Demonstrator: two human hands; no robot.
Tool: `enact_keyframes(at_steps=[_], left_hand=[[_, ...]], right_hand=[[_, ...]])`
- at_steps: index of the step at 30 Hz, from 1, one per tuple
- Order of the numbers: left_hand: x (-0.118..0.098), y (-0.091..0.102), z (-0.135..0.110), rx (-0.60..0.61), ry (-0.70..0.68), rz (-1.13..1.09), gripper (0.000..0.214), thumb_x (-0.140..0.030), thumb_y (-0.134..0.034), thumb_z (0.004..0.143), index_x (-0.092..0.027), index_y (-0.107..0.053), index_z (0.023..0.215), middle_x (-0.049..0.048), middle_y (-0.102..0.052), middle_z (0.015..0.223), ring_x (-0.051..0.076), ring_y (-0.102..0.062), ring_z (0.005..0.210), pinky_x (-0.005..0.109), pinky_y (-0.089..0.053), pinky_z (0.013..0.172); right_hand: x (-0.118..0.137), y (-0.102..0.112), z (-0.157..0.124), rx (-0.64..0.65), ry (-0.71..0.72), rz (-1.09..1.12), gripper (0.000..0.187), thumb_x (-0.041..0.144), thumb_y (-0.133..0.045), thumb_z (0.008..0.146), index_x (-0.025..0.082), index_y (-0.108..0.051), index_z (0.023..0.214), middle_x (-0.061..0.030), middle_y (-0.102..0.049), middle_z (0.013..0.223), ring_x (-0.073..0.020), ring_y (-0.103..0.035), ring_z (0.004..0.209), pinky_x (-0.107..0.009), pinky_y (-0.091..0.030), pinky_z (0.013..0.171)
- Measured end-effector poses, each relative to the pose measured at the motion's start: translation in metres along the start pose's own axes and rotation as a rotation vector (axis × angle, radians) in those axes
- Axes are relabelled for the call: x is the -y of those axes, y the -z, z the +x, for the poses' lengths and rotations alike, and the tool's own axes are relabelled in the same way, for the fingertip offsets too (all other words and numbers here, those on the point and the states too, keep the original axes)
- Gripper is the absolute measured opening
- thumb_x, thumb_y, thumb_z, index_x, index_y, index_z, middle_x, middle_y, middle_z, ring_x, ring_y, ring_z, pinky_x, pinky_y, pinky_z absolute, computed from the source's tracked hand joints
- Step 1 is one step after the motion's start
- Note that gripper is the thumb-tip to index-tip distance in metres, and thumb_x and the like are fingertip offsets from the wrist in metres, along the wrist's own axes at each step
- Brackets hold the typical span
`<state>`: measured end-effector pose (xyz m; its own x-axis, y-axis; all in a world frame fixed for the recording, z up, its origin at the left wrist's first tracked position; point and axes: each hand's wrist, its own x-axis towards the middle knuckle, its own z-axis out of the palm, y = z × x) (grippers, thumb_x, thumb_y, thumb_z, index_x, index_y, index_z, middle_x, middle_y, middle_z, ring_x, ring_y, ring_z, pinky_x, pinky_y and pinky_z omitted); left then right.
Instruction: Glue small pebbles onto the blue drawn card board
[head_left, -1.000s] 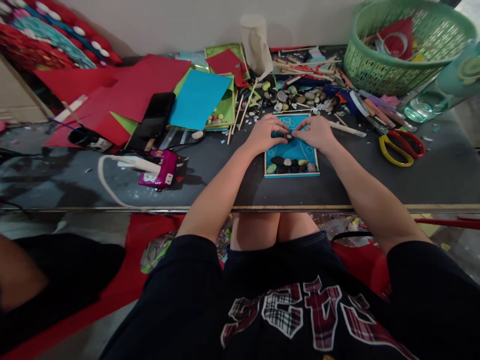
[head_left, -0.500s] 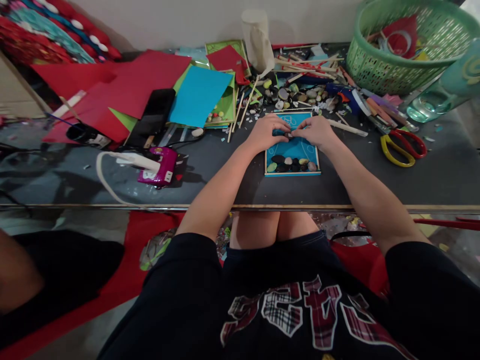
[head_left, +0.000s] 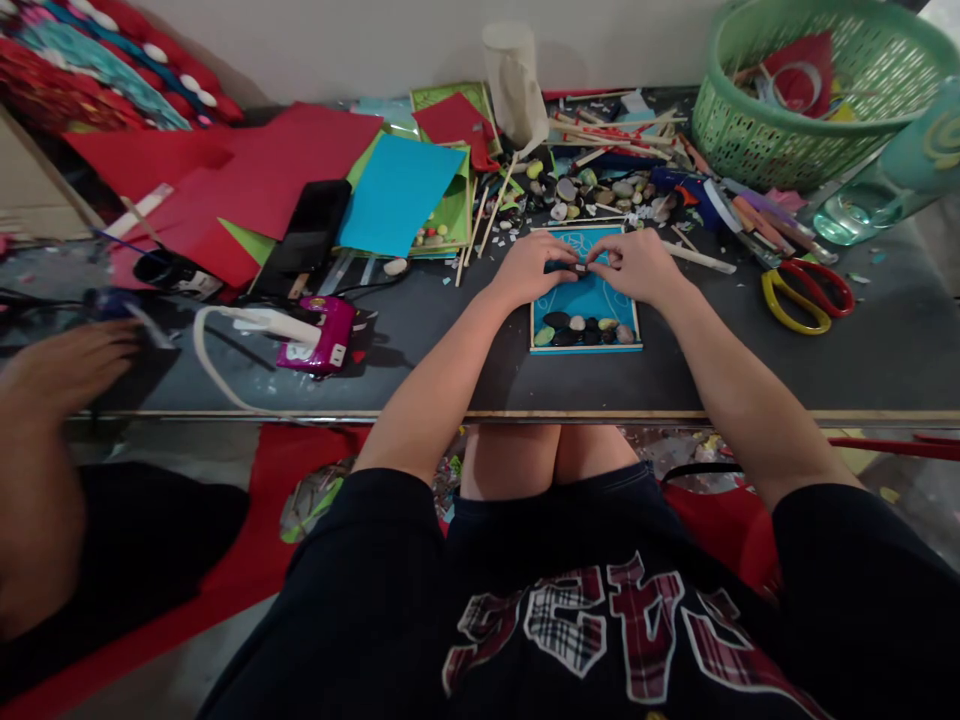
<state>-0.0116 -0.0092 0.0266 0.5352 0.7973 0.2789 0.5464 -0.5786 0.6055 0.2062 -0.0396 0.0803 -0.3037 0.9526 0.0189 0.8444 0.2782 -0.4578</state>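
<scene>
A blue board [head_left: 589,292] with a pale wooden stick border and white line drawings lies on the table. Dark, green and grey pebbles [head_left: 591,325] line its near end. Over the board's upper half, my left hand [head_left: 534,266] pinches a small dark stone [head_left: 580,268] with a pale spot. My right hand [head_left: 634,264] faces it from the other side, thumb and forefinger curled together close to that stone. Whatever may be between the right fingertips is too small to make out.
Loose pebbles [head_left: 600,190] and wooden sticks [head_left: 615,130] lie behind the board. Scissors [head_left: 806,295], a green basket [head_left: 795,140] and a glass [head_left: 862,205] stand right. Left are coloured paper [head_left: 401,190], a phone [head_left: 315,222], a purple power socket [head_left: 319,335] and another person's hand [head_left: 71,365].
My right fingertips have drawn slightly back from the small stone. My left hand stays nearly still. Another person's hand has come onto the table at the left, with a dark blue item beside it.
</scene>
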Motion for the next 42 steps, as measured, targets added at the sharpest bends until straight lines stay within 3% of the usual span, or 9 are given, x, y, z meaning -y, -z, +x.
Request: enact_keyframes(at_steps=[9,18,25,30,35,42], left_hand=[[-0.003,-0.002,0.000,0.007,0.029,0.028,0.018,-0.034,-0.081,0.090,-0.025,-0.085,0.105,0.0073,-0.083,0.124,0.033,-0.072,0.129,0.054,-0.055,0.118],[-0.006,-0.002,0.002,0.013,0.049,0.024,0.014,-0.030,-0.082,0.089,-0.022,-0.084,0.101,0.0105,-0.082,0.122,0.034,-0.070,0.129,0.054,-0.051,0.121],[-0.001,-0.003,0.002,0.012,0.010,0.027,0.014,-0.027,-0.080,0.090,-0.021,-0.084,0.101,0.0090,-0.083,0.124,0.032,-0.072,0.126,0.054,-0.051,0.119],[0.002,-0.004,0.002,0.004,0.013,0.033,0.017,-0.028,-0.084,0.087,-0.023,-0.085,0.103,0.0081,-0.083,0.124,0.034,-0.072,0.128,0.056,-0.052,0.119],[-0.001,-0.003,0.002,0.009,0.007,0.013,0.019,-0.030,-0.083,0.088,-0.024,-0.086,0.106,0.0081,-0.084,0.122,0.032,-0.074,0.124,0.053,-0.055,0.117],[-0.004,-0.002,0.000,0.005,0.016,0.014,0.021,-0.031,-0.082,0.088,-0.024,-0.085,0.108,0.0072,-0.085,0.118,0.032,-0.074,0.122,0.050,-0.059,0.112]], right_hand=[[0.001,0.000,-0.003,0.038,0.017,-0.097,0.025,0.032,-0.067,0.093,0.023,-0.085,0.109,-0.0087,-0.072,0.083,-0.0312,-0.067,0.093,-0.044,-0.049,0.093],[0.000,-0.014,0.003,0.020,0.005,-0.176,0.030,0.024,-0.063,0.090,0.016,-0.078,0.115,-0.0128,-0.073,0.087,-0.0350,-0.069,0.096,-0.049,-0.053,0.094],[0.009,-0.022,0.005,0.050,-0.036,-0.334,0.039,0.027,-0.054,0.095,0.015,-0.072,0.127,-0.0191,-0.078,0.107,-0.0386,-0.072,0.101,-0.047,-0.051,0.089],[-0.001,-0.013,0.007,0.024,-0.017,-0.150,0.035,0.029,-0.053,0.100,0.017,-0.077,0.123,-0.0131,-0.078,0.093,-0.0320,-0.072,0.094,-0.043,-0.053,0.090],[-0.010,-0.002,0.004,0.016,0.017,0.046,0.026,0.030,-0.068,0.090,0.018,-0.085,0.105,-0.0127,-0.081,0.095,-0.0308,-0.073,0.092,-0.046,-0.057,0.094],[-0.010,-0.001,0.003,-0.009,0.004,0.085,0.024,0.031,-0.075,0.085,0.015,-0.087,0.098,-0.0135,-0.082,0.090,-0.0294,-0.074,0.088,-0.044,-0.057,0.091]])
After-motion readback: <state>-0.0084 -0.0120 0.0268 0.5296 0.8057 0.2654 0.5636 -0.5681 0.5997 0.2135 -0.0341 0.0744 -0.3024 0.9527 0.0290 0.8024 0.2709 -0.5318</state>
